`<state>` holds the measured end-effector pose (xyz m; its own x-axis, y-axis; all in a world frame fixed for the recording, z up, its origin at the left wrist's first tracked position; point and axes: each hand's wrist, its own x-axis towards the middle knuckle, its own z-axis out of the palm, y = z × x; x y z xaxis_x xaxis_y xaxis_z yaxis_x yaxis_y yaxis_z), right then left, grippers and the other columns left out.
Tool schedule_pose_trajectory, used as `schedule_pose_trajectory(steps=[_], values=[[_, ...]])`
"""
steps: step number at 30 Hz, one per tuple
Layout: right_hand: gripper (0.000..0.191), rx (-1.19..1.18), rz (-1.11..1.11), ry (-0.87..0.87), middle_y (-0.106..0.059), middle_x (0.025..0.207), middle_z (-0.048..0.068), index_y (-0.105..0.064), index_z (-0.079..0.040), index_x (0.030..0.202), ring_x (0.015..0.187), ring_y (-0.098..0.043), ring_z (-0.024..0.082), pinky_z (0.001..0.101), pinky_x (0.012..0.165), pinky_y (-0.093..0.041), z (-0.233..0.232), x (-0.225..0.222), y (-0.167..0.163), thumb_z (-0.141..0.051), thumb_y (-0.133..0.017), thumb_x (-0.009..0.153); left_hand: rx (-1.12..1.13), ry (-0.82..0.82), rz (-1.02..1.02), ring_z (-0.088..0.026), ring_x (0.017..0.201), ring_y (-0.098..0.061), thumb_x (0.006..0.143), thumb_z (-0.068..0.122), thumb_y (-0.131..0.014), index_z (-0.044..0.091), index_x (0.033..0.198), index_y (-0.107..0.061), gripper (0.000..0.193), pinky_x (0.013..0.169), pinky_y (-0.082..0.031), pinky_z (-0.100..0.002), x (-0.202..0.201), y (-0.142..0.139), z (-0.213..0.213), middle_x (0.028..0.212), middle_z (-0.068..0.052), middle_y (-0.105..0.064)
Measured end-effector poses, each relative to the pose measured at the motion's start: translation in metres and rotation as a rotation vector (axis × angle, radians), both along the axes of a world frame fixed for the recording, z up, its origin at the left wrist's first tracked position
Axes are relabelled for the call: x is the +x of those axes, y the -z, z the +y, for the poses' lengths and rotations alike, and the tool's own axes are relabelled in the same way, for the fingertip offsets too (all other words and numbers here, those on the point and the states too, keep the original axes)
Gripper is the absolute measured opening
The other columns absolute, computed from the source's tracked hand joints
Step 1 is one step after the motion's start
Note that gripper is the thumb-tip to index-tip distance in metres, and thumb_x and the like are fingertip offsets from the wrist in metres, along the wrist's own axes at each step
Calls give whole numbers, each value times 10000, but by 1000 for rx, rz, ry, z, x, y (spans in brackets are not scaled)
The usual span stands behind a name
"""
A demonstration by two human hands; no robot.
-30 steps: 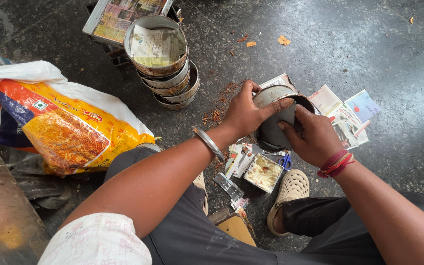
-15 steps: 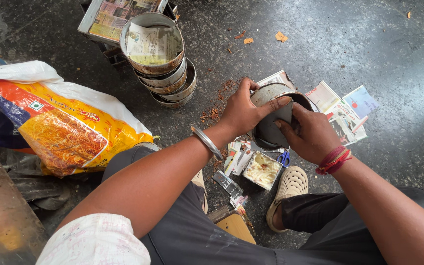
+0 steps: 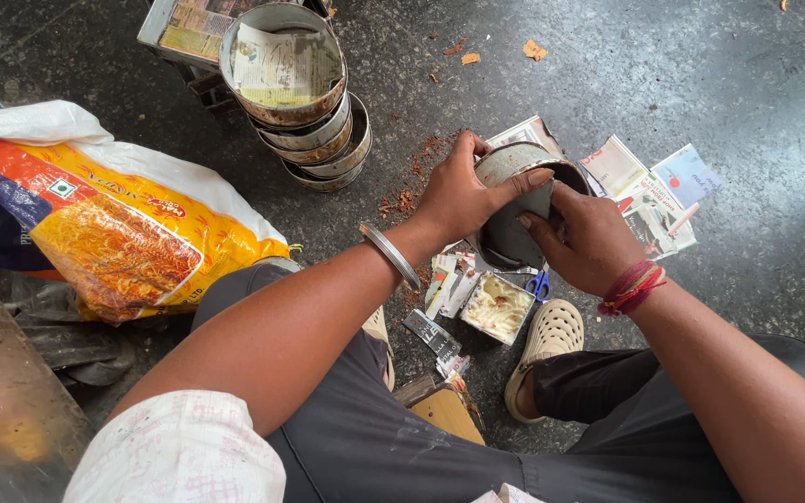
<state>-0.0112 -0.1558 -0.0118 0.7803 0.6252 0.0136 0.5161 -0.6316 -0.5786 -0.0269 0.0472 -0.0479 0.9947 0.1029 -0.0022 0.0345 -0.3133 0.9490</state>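
Note:
I am seated on a dark floor, holding a round metal tin (image 3: 514,210) tilted on its side between both hands. My left hand (image 3: 463,191), with a steel bangle at the wrist, grips the tin's upper rim, thumb stretched over the top. My right hand (image 3: 589,237), with red thread at the wrist, holds the tin from the right with fingers at its open mouth. A piece of paper lines the top of the tin. Just below the tin sits a small square box of pale paste (image 3: 498,307), with blue-handled scissors (image 3: 539,282) beside it.
A stack of round metal tins (image 3: 300,102), the top one lined with printed paper, stands at the back. A large orange and white plastic sack (image 3: 104,224) lies at the left. Cut paper pieces (image 3: 654,186) lie to the right. My sandalled foot (image 3: 547,340) rests below.
Both hands have stayed on the tin, with only slight shifts of the fingers around its rim. The view has drifted a little.

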Motion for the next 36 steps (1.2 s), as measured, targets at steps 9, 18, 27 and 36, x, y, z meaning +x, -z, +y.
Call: schedule_pose_trajectory(steps=[9,18,27,36], values=[[246,9,31,0,-689,749,155,-637,-32,1076,678,-710,320,425,603,-520,2,0,-2,-221,-693,928,11,-16,-24,-248,969,-745,693,735,-762,-20,1150,-511,917,782,-620,-327,1,4,0,1069,-207,-678],[255,14,19,9,-675,725,166,-625,-23,1042,658,-691,348,437,592,-509,2,1,-1,-233,-696,913,-24,-22,8,-255,962,-756,666,729,-762,-17,1153,-498,929,760,-639,-343,0,0,1,1071,-214,-681],[277,-79,-10,13,-673,714,184,-630,-22,993,674,-688,370,464,597,-506,1,4,6,-275,-713,918,31,-11,-30,-270,986,-744,691,730,-762,-17,1169,-500,924,785,-625,-350,1,3,2,1084,-222,-670],[289,-61,-23,-19,-669,711,186,-619,-7,974,671,-689,378,466,592,-507,1,5,8,-276,-712,921,65,-10,-24,-274,988,-745,691,728,-760,-15,1168,-503,919,784,-623,-350,1,3,1,1089,-225,-674]])
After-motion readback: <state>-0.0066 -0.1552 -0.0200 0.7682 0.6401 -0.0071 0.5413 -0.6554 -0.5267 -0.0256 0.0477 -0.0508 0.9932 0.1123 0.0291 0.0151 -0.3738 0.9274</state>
